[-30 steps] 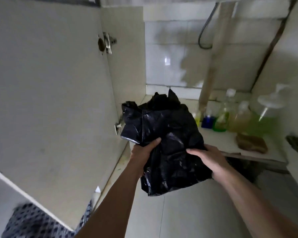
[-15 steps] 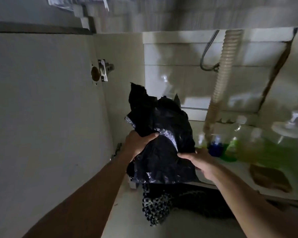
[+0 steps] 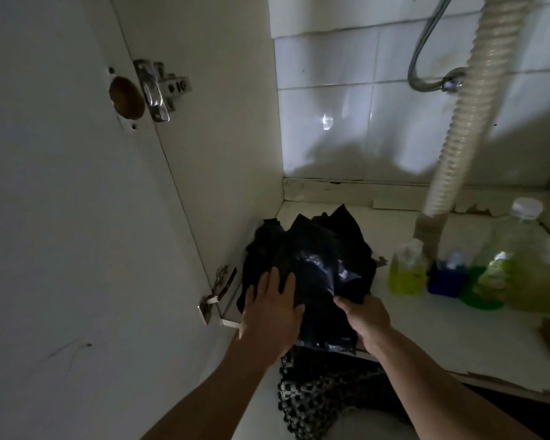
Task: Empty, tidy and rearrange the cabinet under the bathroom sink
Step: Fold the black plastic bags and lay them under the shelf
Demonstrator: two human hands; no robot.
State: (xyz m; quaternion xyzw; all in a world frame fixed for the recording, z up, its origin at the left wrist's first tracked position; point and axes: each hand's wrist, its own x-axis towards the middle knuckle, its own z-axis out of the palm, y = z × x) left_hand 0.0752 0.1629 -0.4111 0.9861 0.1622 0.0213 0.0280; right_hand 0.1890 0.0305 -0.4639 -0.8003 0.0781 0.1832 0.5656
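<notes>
A crumpled black plastic bag (image 3: 318,258) lies on the cabinet floor (image 3: 426,328) in the left front corner, against the side wall. My left hand (image 3: 272,312) lies flat on its left side with the fingers spread and straight. My right hand (image 3: 364,315) grips the bag's front right edge, fingers curled into the plastic. Part of the bag hangs over the cabinet's front edge.
The cabinet door (image 3: 61,217) stands open at the left with two metal hinges (image 3: 159,90). A ribbed drain hose (image 3: 458,122) drops to the floor at the right. Bottles of yellow, blue and green liquid (image 3: 407,271) stand beside it. Patterned cloth (image 3: 324,392) lies below the bag.
Both hands have carried the bag forward and down onto the cabinet floor. My left hand has opened from a grip to a flat press.
</notes>
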